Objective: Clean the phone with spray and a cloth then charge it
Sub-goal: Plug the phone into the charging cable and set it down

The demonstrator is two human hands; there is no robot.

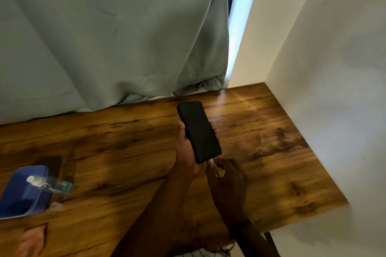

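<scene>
Phone's in hand, over the table's far right part

Left hand (187,153) grips the black phone (199,131) screen-up above the wooden table (271,152). Right hand (228,176) sits just under its near end, fingers curled on a small pale bit (218,173) that's too blurry to name. Spray bottle (48,184) lies by the left edge.

Dim, blurred; window-gap (238,27) backlight

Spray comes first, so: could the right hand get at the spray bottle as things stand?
Probably not easily: the spray bottle lies far left, and the left hand, holding the phone, stands between it and the right hand.
</scene>
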